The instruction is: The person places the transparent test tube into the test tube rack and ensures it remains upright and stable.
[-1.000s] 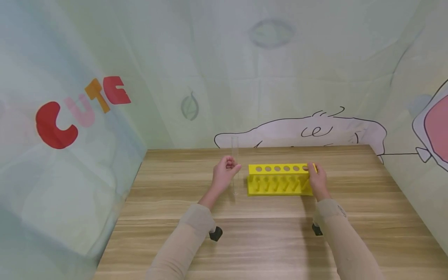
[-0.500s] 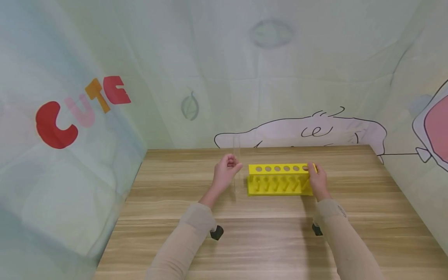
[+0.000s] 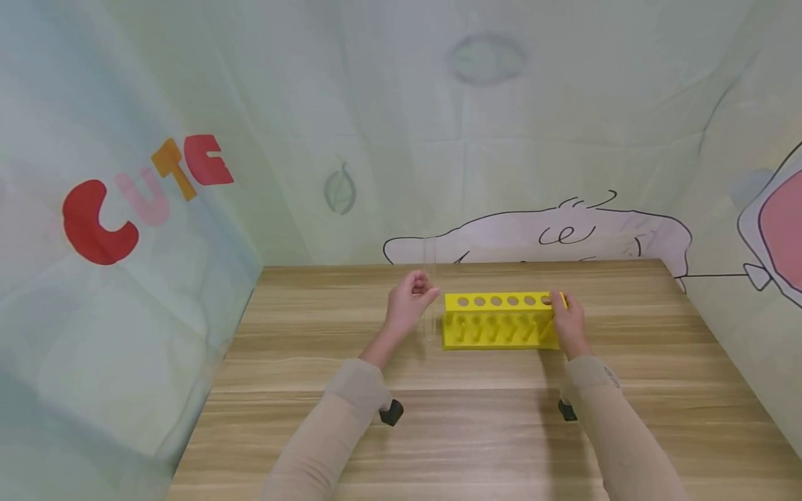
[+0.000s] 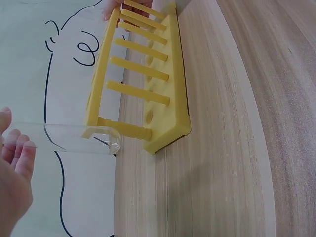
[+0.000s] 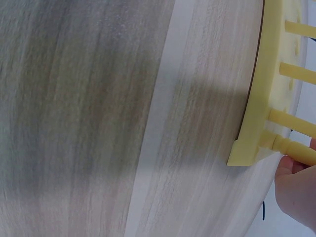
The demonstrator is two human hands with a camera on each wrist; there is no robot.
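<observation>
The left hand (image 3: 410, 299) pinched a glass tube (image 3: 429, 292) beside the yellow rack (image 3: 501, 320), gripped by the right hand (image 3: 567, 321); a slip might have shattered it.

"CUTE" in coloured letters, left wall cloth (image 3: 94, 292)

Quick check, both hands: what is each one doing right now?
Left hand: holds a clear test tube upright, beside the yellow rack.
Right hand: grips the yellow rack's right end.

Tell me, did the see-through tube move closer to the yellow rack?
Yes. The tube in the left hand shifted right, toward the yellow rack.
</observation>
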